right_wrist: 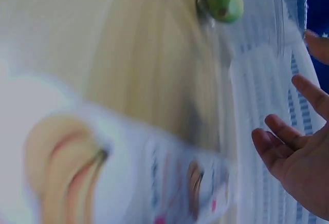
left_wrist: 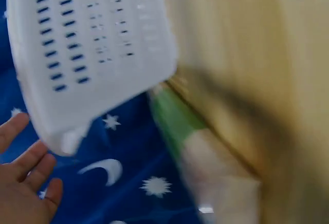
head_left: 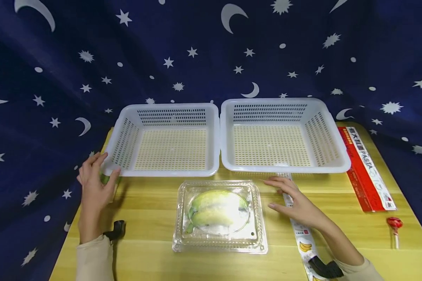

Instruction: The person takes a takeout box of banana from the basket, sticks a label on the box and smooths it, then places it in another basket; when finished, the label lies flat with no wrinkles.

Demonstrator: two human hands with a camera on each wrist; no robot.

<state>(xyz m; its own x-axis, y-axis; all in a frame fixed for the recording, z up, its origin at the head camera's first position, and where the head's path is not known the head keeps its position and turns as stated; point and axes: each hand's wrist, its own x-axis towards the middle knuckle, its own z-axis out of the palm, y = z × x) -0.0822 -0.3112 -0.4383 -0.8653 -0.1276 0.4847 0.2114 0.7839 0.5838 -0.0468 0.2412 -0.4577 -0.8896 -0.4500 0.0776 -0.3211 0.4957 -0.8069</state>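
My left hand (head_left: pixel 96 183) is at the front left corner of the left white plastic basket (head_left: pixel 212 156), fingers spread and relaxed, holding nothing. Partly hidden behind it, a green and pale package (left_wrist: pixel 177 121) lies along the table's left edge. A clear plastic clamshell box (head_left: pixel 183 244) with yellow-green fruit (head_left: pixel 211 218) inside sits in front of the baskets, its lid down. Just right of that box hovers my right hand (head_left: pixel 297 205), its fingers loosely bent around nothing. Under the right hand runs a long white packet printed with bananas (head_left: pixel 305 248).
A second white basket (head_left: pixel 344 162) stands against the first on its right. On the right side lie a red and white pasta packet (head_left: pixel 367 171) and a red lollipop (head_left: pixel 394 223). A dark blue cloth (head_left: pixel 197 35) with stars and moons hangs behind the wooden table (head_left: pixel 144 242).
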